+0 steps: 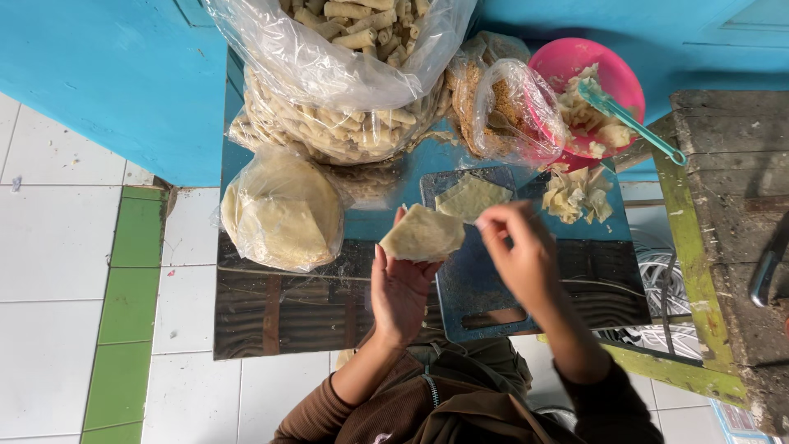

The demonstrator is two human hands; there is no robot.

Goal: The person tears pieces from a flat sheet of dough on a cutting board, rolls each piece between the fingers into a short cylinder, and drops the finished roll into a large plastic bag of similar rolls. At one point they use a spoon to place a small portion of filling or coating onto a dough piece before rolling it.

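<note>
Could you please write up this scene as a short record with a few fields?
Left hand: palm up, holding a pale square dough sheet.
Right hand: raised beside the sheet, fingertips pinched together near its corner.
Cutting board: blue, more sheets stacked at its far end.
Pink bowl: pale filling, teal spoon resting in it.
Large clear bag: full of rolled pieces.
Small bag: pale flat sheets.

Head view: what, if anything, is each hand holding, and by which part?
The left hand holds a pale dough wrapper, which lies flat on its upturned fingers. The right hand pinches the wrapper's right corner with its fingers.
</note>
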